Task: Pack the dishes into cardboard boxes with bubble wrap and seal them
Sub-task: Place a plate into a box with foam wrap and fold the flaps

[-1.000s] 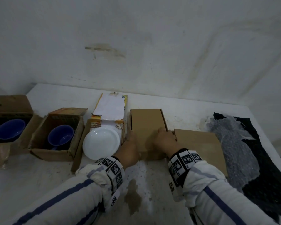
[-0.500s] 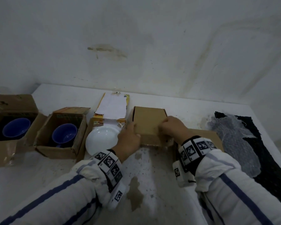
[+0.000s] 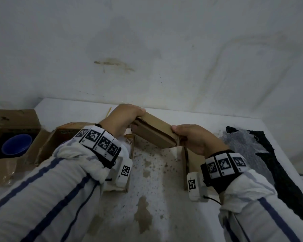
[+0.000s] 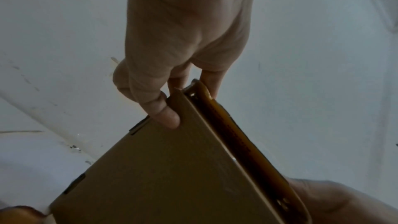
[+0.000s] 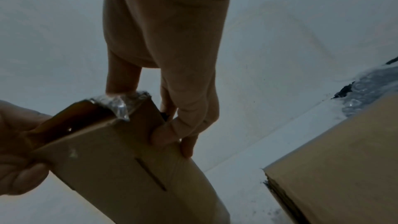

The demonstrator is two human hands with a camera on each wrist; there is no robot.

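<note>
I hold a flat, folded cardboard box (image 3: 154,132) lifted off the table and tilted, its left end higher. My left hand (image 3: 125,117) grips its upper left end, thumb on one face (image 4: 170,118), fingers behind. My right hand (image 3: 187,137) pinches the lower right end, where a scrap of clear tape (image 5: 120,103) sticks to the corner. The box's edge gapes slightly in the left wrist view (image 4: 172,168). A blue bowl (image 3: 17,144) sits in an open box at far left. My left arm hides the white plate and the second bowl.
Another flat cardboard box (image 3: 191,159) lies on the table under my right wrist, also seen in the right wrist view (image 5: 344,159). Bubble wrap (image 3: 243,147) on dark cloth (image 3: 283,172) covers the table's right side. Open boxes (image 3: 63,137) stand at left. The stained tabletop (image 3: 147,180) is in front.
Both hands have picked the flat box up from the table and tilted it in the air. The head view has dropped closer, and my left arm now covers the plate.
</note>
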